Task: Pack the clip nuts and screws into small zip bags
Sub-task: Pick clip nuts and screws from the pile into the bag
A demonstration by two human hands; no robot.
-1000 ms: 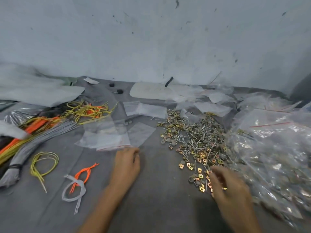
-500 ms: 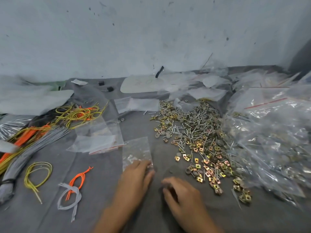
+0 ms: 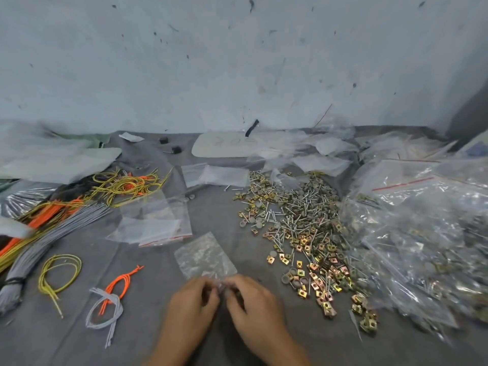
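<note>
Fingers (image 3: pixel 211 291) of both hands pinched on near edge of a small zip bag (image 3: pixel 204 256); left hand (image 3: pixel 191 307) and right hand (image 3: pixel 250 305) side by side, fingertips meeting at bag mouth, blurred there so exact grip unclear. Bag lies flat on grey cloth (image 3: pixel 158 339), extending away from hands, looks clear; contents not readable. Right of hands: spread pile of clip nuts (image 3: pixel 314 273), brass-coloured squares, nearest part just beside right hand. Farther in same pile, screws (image 3: pixel 293 215) mixed with round washers. Far right: heap of filled bags (image 3: pixel 422 247), red zip strips. Left: grey tie loop (image 3: pixel 104 310) crossed with orange tie (image 3: pixel 118 283), yellow tie loop (image 3: pixel 59 273), grey bundle (image 3: pixel 34 257). Beyond held bag: empty bags (image 3: pixel 155 223) stacked flat. Back: wall (image 3: pixel 237 62).
</note>
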